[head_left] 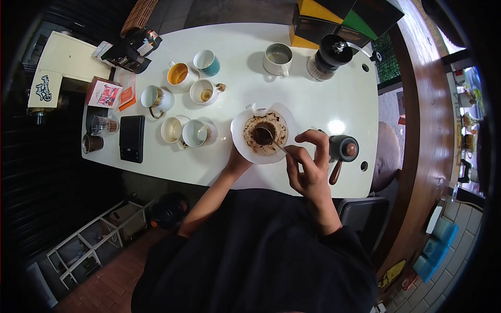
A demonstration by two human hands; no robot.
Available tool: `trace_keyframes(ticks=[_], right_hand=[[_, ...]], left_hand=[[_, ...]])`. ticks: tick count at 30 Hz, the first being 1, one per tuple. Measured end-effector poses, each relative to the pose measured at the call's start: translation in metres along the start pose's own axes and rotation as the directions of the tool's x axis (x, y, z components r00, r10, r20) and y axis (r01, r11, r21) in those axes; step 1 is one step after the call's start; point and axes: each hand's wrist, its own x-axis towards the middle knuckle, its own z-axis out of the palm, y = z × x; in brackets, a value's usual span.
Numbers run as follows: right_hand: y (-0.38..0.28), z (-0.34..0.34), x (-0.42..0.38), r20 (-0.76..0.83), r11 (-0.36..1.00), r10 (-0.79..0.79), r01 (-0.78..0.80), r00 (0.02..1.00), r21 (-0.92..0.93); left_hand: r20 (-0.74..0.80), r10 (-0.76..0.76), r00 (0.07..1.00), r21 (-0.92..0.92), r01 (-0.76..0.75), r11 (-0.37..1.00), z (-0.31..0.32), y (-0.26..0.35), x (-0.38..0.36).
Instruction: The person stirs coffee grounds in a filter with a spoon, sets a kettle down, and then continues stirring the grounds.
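A white paper filter (239,136) flares out in front of me, with wet brown coffee grounds (261,130) stuck round its inside and a dark pool in the middle. A small piece of the coffee dripper (252,109) under it shows at the far rim. My left hand (239,161) is closed against the near left side of the dripper, its fingers mostly hidden beneath the paper. My right hand (309,166) pinches the handle of a metal spoon (275,143), whose bowl dips into the grounds. Just right of that hand stands a dark lidded pot (343,148) with a wooden knob and handle.
Several cups, among them a blue one (207,63) and an orange-lined one (178,74), stand to the left. A black scale (132,139) lies farther left. A grey mug (277,59) and a hand coffee grinder (327,58) stand at the back of the white table (240,47).
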Motion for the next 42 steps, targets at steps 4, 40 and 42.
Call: trace_keyframes(ticks=[4, 40, 42], right_hand=[[-0.002, 0.000, 0.001, 0.009, 0.999, -0.044, 0.044, 0.999, -0.002], [0.013, 0.014, -0.001, 0.062, 1.000, 0.006, -0.005, 0.998, -0.029], [0.015, 0.014, -0.001, 0.066, 0.999, 0.021, -0.017, 0.998, -0.049]], left_hand=[[0.002, -0.029, 1.000, 0.017, 0.029, 0.999, 0.000, -0.002, 0.001], [0.074, -0.049, 0.996, -0.004, 0.049, 0.999, -0.001, -0.017, -0.001], [0.085, -0.086, 0.993, -0.084, 0.093, 0.992, 0.000, -0.020, -0.001]])
